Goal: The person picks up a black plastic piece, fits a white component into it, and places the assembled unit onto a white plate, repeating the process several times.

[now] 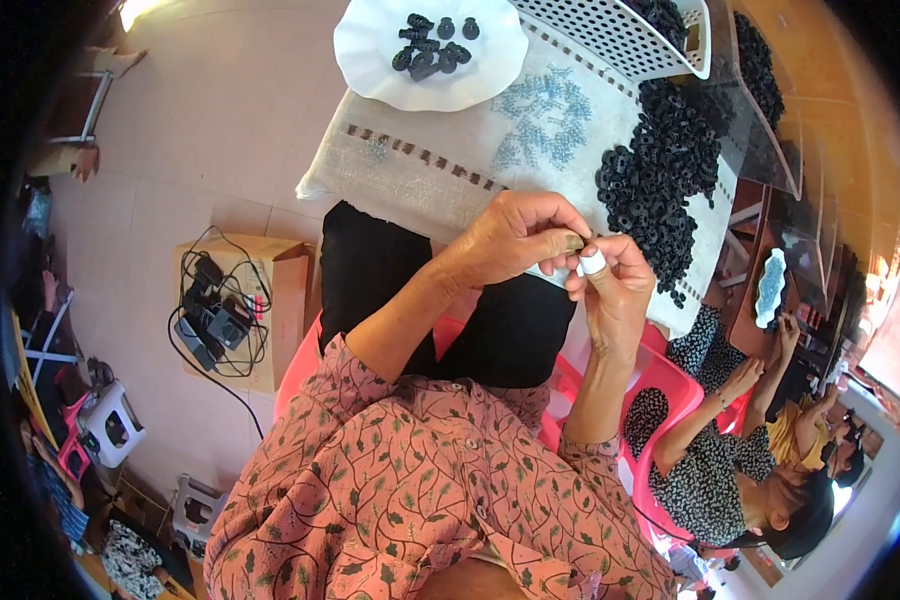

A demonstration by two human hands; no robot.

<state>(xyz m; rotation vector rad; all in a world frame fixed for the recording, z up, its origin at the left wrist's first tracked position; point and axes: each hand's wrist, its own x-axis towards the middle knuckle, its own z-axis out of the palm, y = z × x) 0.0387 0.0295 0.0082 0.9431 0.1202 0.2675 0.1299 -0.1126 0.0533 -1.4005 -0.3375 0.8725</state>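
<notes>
My left hand [518, 232] and my right hand [615, 285] meet over the near edge of a cloth-covered table [410, 170], both with fingers pinched around something small and dark that is mostly hidden. A white band wraps my right thumb. Just beyond my right hand lies a large pile of small black plastic pieces [660, 170]. A white scalloped plate [370, 55] at the top holds several similar black pieces [425, 55]. A white perforated basket [610, 35] with more black pieces stands to its right.
A clear plastic container [770, 150] is beside the pile. Co-workers [710, 490] sit at the right, one by a white tray [770, 288]. A cardboard box [280, 360] with cables stands on the floor at left, near stools [120, 425]. Pink chair parts [660, 390] show around me.
</notes>
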